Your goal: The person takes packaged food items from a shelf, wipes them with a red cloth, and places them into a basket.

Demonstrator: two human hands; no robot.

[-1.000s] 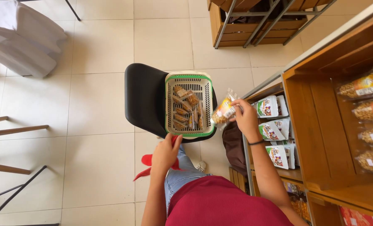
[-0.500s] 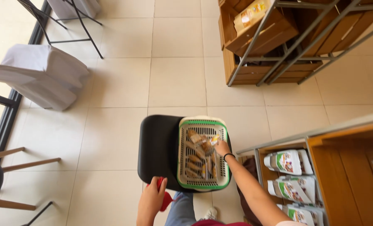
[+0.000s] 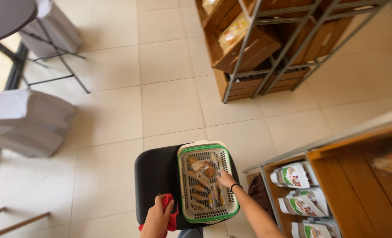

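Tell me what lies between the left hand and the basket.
In the head view, only bare black chair seat separates the left hand, holding a red cloth, from the basket.

Beyond the fingers, across pale floor tiles: slanted wooden crate shelving on a grey metal frame, one packaged loaf resting in an upper crate. Just right of the fingers: wooden shelf unit with metal edging, white pouches with green and red print stacked on its lower tier. Far left of the fingers: white-covered chair, a second one beyond it, dark round tabletop at the corner.
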